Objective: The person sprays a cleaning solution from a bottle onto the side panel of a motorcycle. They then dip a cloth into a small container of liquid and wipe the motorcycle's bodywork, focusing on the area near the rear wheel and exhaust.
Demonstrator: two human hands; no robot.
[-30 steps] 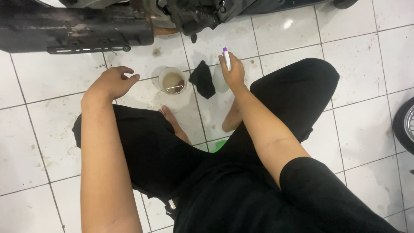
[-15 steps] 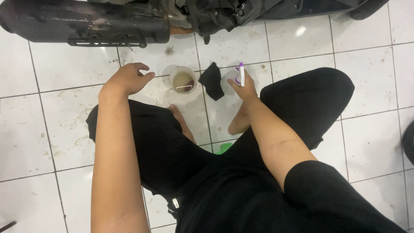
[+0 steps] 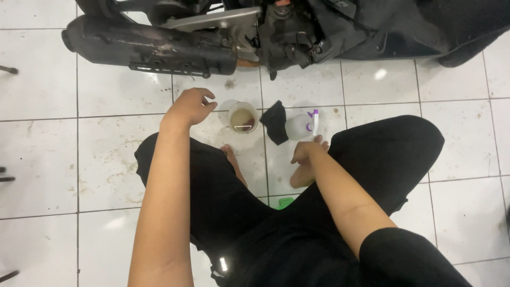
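Note:
I sit cross-legged on a white tiled floor in black clothes. My left hand [image 3: 190, 106] hovers with loosely curled fingers just left of a clear plastic cup [image 3: 244, 118] of brownish liquid and holds nothing. My right hand [image 3: 307, 152] rests low over my foot, right below a small clear spray bottle [image 3: 298, 127] with a purple nozzle that stands on the floor; the hand no longer grips it. A crumpled black cloth [image 3: 275, 123] lies between cup and bottle.
A motorcycle's black exhaust pipe [image 3: 149, 47] and engine underside [image 3: 287, 32] span the top of the view, close beyond the cup. A small green object [image 3: 284, 202] peeks out between my legs. The tiles [image 3: 64, 159] are stained.
My right hand has set the spray bottle down on the floor and drawn back toward my foot. My left hand stays beside the cup. The view has tilted up toward the motorcycle.

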